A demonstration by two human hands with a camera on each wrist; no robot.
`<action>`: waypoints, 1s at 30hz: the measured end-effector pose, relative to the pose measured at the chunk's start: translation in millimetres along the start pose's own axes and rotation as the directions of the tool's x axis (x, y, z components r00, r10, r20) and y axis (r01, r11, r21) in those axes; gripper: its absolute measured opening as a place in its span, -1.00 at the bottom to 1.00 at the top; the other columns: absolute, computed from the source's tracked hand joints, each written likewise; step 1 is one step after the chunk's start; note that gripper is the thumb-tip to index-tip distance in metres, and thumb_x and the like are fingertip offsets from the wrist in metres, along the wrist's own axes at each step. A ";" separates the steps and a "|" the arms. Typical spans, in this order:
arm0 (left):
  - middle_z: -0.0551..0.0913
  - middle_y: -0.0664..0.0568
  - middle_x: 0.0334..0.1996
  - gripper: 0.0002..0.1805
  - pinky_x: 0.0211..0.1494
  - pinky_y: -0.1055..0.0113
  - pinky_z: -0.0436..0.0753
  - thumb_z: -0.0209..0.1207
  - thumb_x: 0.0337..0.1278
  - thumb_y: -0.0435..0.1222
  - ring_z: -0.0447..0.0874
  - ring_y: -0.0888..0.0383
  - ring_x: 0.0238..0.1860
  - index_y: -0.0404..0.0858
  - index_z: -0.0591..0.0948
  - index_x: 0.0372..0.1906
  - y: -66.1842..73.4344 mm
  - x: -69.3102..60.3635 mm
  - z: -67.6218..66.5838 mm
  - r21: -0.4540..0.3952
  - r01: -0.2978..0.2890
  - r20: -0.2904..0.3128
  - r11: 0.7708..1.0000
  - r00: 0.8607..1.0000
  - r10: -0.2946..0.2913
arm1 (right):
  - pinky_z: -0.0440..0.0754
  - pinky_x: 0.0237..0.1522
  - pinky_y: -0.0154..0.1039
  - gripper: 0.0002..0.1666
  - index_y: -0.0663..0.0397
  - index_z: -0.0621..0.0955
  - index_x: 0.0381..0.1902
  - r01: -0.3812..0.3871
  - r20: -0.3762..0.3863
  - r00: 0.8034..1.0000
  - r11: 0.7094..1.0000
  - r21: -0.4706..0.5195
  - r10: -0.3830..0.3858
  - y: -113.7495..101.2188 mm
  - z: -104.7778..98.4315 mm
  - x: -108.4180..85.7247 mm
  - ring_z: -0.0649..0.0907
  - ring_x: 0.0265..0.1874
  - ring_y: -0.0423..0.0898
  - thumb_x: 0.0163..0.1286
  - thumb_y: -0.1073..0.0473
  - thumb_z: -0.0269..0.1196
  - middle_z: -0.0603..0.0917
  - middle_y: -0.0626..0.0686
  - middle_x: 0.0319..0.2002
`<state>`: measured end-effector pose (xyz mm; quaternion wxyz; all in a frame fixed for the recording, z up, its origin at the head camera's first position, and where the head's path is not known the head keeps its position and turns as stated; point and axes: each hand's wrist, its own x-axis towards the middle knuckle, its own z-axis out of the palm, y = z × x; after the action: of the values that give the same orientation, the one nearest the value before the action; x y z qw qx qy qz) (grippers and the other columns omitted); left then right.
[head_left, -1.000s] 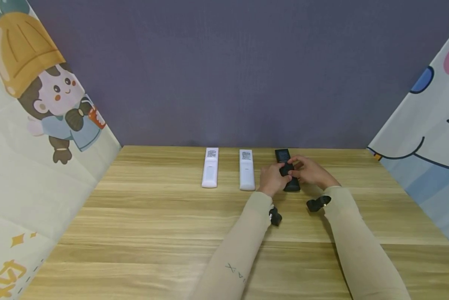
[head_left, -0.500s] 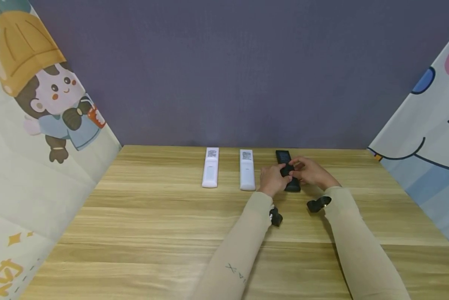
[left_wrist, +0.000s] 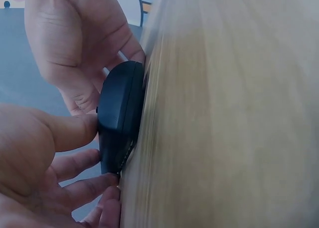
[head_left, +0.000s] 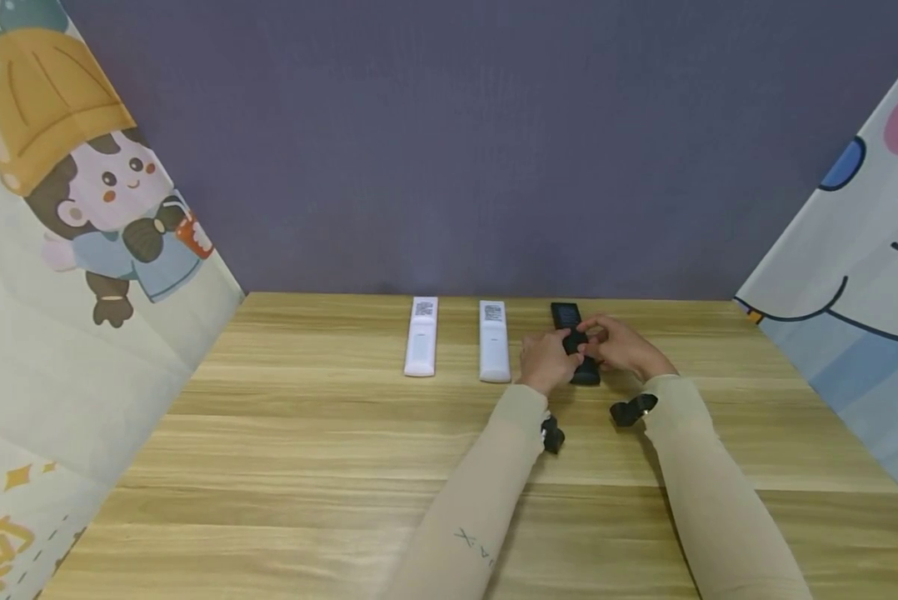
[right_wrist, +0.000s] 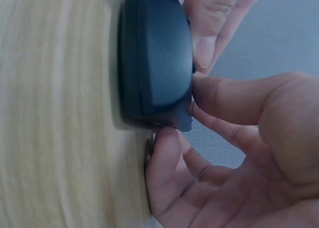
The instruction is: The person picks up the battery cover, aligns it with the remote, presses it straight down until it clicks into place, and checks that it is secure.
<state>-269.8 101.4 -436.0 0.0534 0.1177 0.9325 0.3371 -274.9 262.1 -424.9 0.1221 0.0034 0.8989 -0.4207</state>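
Note:
A black remote control (head_left: 566, 315) lies on the wooden table, its labelled back facing up. My left hand (head_left: 546, 362) grips it from the left, the thumb pressing on top and the fingers along its side, as the left wrist view shows on the remote's dark end (left_wrist: 119, 101). From the right, my right hand (head_left: 623, 347) holds the same remote; in the right wrist view its thumb (right_wrist: 234, 99) lies on the upper face and the curled fingers touch the side edge. Both thumbs are close together. The middle of the remote is partly hidden by my fingers.
Two white remote controls, a left one (head_left: 421, 337) and a middle one (head_left: 494, 342), lie back side up to the left of the black one. A dark grey panel (head_left: 419, 150) rises behind the table (head_left: 284, 467). Cartoon-printed sheets stand at both sides.
Almost nothing has moved. Both hands stay on the black remote control; the right hand's fingers and thumb shift very slightly.

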 end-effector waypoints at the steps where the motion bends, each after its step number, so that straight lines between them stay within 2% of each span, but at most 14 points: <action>1: 0.60 0.16 0.34 -0.44 0.35 0.13 0.44 0.25 0.38 0.00 0.41 -0.04 0.34 0.07 0.50 0.43 0.5 -0.3 -0.5 0.004 0.000 0.002 1.000 1.000 0.000 | 0.61 -0.30 -0.18 -0.41 0.21 0.30 0.45 0.002 0.000 1.000 1.000 -0.004 -0.002 -0.7 0.2 -0.2 0.56 -0.27 -0.02 0.55 0.22 0.14 0.52 0.34 0.09; 11: 0.58 0.17 0.36 -0.41 0.35 0.16 0.44 0.24 0.38 0.00 0.45 -0.03 0.37 0.03 0.48 0.45 0.5 -3.2 -9.5 0.061 -0.037 0.033 0.997 0.999 0.035 | 0.58 -0.30 -0.19 -0.43 0.18 0.30 0.44 -0.024 0.000 1.000 0.999 -0.035 0.024 -7.9 0.9 -1.2 0.54 -0.27 0.00 0.56 0.21 0.12 0.49 0.32 0.05; 17: 0.57 0.13 0.38 -0.40 0.54 0.15 0.33 0.28 0.34 -0.02 0.37 -0.07 0.48 0.00 0.49 0.43 -2.3 -9.9 -18.8 0.068 -0.085 0.114 0.994 0.990 0.077 | 0.59 -0.25 -0.20 -0.44 0.17 0.28 0.44 -0.034 0.008 0.999 0.997 -0.076 0.035 -9.2 0.7 -3.7 0.53 -0.25 0.00 0.57 0.20 0.11 0.49 0.28 0.02; 20: 0.60 0.11 0.34 -0.42 0.51 0.23 0.39 0.30 0.32 -0.04 0.43 0.00 0.45 -0.05 0.53 0.40 -5.4 -17.2 -25.4 0.061 -0.108 0.152 0.992 0.984 0.097 | 0.58 -0.25 -0.19 -0.43 0.18 0.28 0.45 -0.034 0.010 0.999 0.996 -0.083 0.035 -10.7 2.4 -6.9 0.53 -0.26 -0.01 0.57 0.19 0.12 0.49 0.27 0.02; 23: 0.65 0.12 0.29 -0.44 0.35 0.32 0.54 0.30 0.32 -0.04 0.56 0.12 0.34 -0.10 0.56 0.36 -8.6 -26.4 -32.7 0.077 -0.154 0.194 0.985 0.971 0.137 | 0.58 -0.27 -0.19 -0.41 0.20 0.28 0.44 -0.029 0.003 1.000 0.995 -0.091 0.029 -11.8 4.2 -10.1 0.55 -0.27 0.00 0.56 0.19 0.14 0.50 0.33 0.06; 26: 0.65 0.14 0.28 -0.46 0.25 0.33 0.61 0.26 0.36 -0.02 0.61 0.16 0.28 -0.11 0.58 0.35 -12.8 -37.6 -41.2 0.089 -0.215 0.257 0.973 0.948 0.186 | 0.64 -0.23 -0.20 -0.41 0.21 0.30 0.43 -0.033 -0.004 0.999 0.994 -0.105 0.032 -12.7 6.4 -13.3 0.61 -0.16 0.05 0.55 0.18 0.15 0.48 0.44 0.19; 30: 0.63 0.13 0.30 -0.49 0.23 0.31 0.62 0.23 0.38 0.01 0.62 0.16 0.27 -0.10 0.59 0.33 -21.0 -53.6 -56.8 0.078 -0.284 0.314 0.956 0.917 0.246 | 0.66 -0.17 -0.20 -0.43 0.19 0.30 0.43 -0.040 0.006 0.999 0.993 -0.108 0.041 -15.2 9.8 -18.1 0.63 -0.03 0.09 0.56 0.18 0.14 0.40 0.53 0.32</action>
<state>-232.0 37.0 -404.8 0.1414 0.2962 0.9077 0.2616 -256.9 246.6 -415.5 0.1343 0.0132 0.9195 -0.3692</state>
